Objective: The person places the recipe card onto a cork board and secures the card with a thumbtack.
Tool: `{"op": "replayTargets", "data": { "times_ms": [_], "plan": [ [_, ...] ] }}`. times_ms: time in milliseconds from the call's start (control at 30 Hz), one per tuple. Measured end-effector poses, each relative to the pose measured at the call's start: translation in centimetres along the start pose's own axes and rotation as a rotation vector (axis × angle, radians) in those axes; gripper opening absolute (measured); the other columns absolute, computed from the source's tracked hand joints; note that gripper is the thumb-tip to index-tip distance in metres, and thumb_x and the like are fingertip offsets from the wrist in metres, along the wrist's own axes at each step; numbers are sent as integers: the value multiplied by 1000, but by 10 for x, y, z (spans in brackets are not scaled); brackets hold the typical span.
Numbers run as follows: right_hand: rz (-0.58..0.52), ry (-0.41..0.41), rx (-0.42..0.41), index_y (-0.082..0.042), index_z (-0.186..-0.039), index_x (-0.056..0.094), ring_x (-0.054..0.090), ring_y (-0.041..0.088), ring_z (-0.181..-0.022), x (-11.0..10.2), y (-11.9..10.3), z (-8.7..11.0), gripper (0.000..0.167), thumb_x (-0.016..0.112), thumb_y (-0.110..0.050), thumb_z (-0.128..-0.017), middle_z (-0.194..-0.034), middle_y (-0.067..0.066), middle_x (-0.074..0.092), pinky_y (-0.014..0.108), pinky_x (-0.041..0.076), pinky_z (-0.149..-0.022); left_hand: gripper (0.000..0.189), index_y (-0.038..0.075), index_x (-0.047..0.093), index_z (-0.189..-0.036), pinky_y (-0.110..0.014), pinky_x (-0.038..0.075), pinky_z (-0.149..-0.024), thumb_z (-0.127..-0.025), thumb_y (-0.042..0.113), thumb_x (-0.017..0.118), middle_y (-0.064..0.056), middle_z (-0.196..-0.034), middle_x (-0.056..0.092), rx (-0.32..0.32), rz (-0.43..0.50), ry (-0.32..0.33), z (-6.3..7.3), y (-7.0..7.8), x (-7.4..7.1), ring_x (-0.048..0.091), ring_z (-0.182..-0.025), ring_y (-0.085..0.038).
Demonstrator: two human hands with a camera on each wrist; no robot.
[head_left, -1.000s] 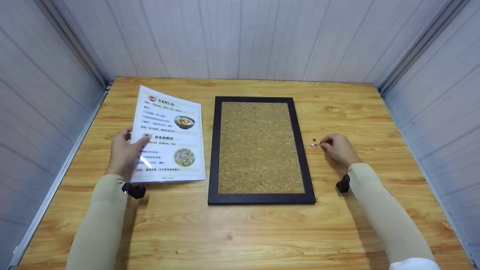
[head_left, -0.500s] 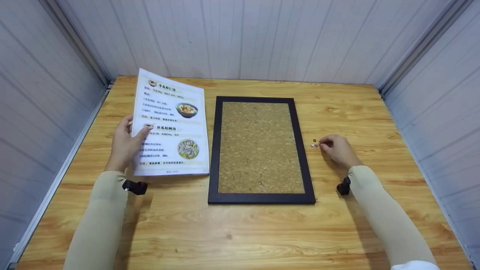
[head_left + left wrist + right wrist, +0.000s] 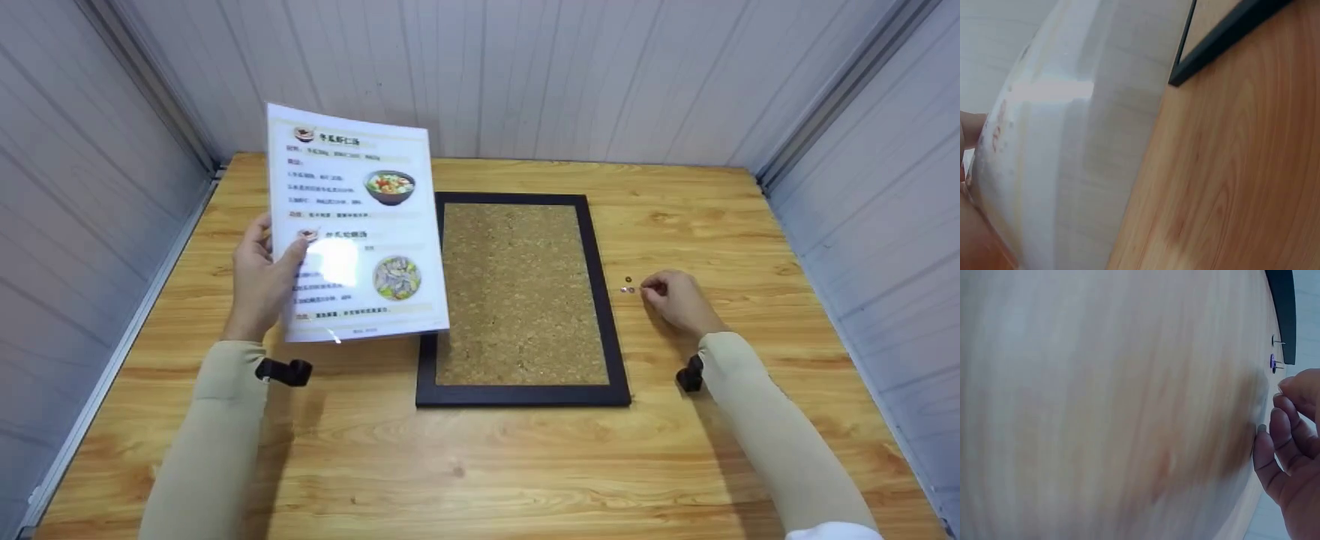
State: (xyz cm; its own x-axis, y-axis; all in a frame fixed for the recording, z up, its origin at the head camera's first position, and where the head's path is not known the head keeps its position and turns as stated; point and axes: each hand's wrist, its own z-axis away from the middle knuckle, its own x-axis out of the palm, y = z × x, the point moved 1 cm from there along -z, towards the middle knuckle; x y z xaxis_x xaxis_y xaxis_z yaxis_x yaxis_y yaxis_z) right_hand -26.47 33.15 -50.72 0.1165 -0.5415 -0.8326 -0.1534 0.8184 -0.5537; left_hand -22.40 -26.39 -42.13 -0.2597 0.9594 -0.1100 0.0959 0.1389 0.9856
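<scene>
My left hand point(image 3: 262, 281) grips a laminated recipe sheet point(image 3: 352, 289) by its left edge, thumb on the front and fingers behind. The sheet is raised and tilted, its right side overlapping the left side of a dark-framed cork board point(image 3: 521, 300). In the left wrist view the glossy sheet point(image 3: 1039, 169) bows in front of the camera. Right of the board, my right hand point(image 3: 679, 300) pinches thumb and forefinger together near the table. A thin pale tip shows between these fingertips in the right wrist view, apparently a thumbtack. Beside them stand thumbtacks point(image 3: 1273, 361), points up.
Everything lies on a wood-grain table point(image 3: 480, 465). Pale panelled walls point(image 3: 480, 82) close it in at the back and both sides. A black wrist camera point(image 3: 289, 373) hangs under the left wrist, another point(image 3: 690, 373) under the right.
My left hand has lifted the recipe sheet and carried it right, so it now covers the board's left edge. The right hand has barely moved beside the thumbtacks.
</scene>
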Motion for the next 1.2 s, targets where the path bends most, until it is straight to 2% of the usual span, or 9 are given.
{"op": "replayTargets", "data": {
  "times_ms": [200, 400, 767, 900, 1100, 1200],
  "plan": [
    [40, -20, -17, 7, -105, 70, 60, 36, -94, -2, 0, 1, 18, 56, -4, -99, -104, 23, 63, 49, 50, -82, 45, 11, 49, -140, -32, 59, -71, -98, 11, 62, -15, -112, 63, -23, 54, -51, 5, -2, 42, 67, -87, -26],
    [68, -33, -18, 8, -104, 70, 59, 37, -95, 0, 0, 3, 19, 57, -4, -98, -103, 24, 63, 52, 50, -84, 48, 12, 44, -144, -36, 59, -75, -99, 7, 58, -15, -117, 63, -48, 111, -136, 14, -13, 86, 67, -92, -29],
    [62, -28, -12, 9, -108, 70, 60, 38, -98, 1, 1, 6, 19, 55, 0, -99, -105, 24, 62, 52, 51, -84, 47, 14, 39, -144, -41, 58, -77, -101, 3, 51, -13, -115, 63, -85, 168, -219, 29, -37, 146, 67, -94, -30],
    [71, -28, -12, 8, -108, 70, 60, 39, -98, 0, -1, 7, 19, 55, 0, -99, -106, 24, 61, 52, 51, -85, 45, 13, 38, -143, -42, 57, -78, -101, 0, 48, -13, -116, 63, -84, 195, -255, 34, -43, 162, 67, -93, -31],
    [97, -49, -39, 6, -105, 70, 59, 37, -96, -12, -26, -10, 17, 58, -3, -99, -105, 22, 60, 52, 50, -84, 51, 10, 34, -147, -41, 56, -75, -100, -5, 46, -15, -119, 59, -77, 186, -265, 35, -37, 163, 65, -91, -30],
    [106, -54, -73, 6, -101, 71, 59, 36, -94, -17, -39, -18, 16, 60, -5, -98, -103, 20, 59, 51, 50, -82, 53, 10, 31, -149, -40, 56, -76, -100, -5, 44, -14, -120, 58, -99, 166, -282, 37, -27, 160, 65, -91, -29]
  ]
}}
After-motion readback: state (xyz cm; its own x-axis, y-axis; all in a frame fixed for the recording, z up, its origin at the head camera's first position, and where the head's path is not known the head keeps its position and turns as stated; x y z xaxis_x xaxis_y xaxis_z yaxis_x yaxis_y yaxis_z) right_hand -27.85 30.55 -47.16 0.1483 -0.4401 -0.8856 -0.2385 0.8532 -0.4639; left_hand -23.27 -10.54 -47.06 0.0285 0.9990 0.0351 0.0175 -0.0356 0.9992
